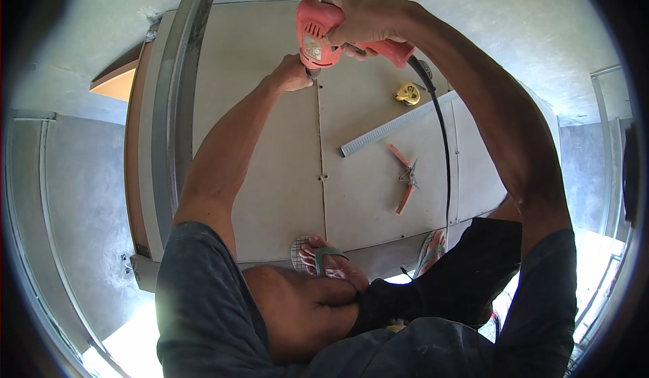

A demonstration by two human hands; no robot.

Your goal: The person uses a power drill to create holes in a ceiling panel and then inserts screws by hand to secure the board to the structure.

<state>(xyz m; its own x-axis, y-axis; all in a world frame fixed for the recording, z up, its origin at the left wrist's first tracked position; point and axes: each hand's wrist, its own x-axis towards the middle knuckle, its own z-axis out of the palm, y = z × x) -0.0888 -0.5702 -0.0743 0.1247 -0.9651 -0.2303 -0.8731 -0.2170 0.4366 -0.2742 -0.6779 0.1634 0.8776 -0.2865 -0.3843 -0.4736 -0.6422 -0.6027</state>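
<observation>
My right hand (372, 16) is wrapped round the handle of a red corded power drill (318, 32), held over the far part of the board surface. The drill's dark chuck (312, 72) points down. Close by the chuck, my left hand (292, 74) is closed, its fingertips just below and beside it. What those fingers pinch is hidden. The drill's black cord (443, 124) runs from the handle toward my right foot.
On the boards (263, 141) lie a yellow tape measure (407, 93), a perforated metal channel (389, 131) and snips with orange handles (407, 179). A metal beam (177, 74) rises along the left. My sandalled feet (331, 260) rest at the near edge.
</observation>
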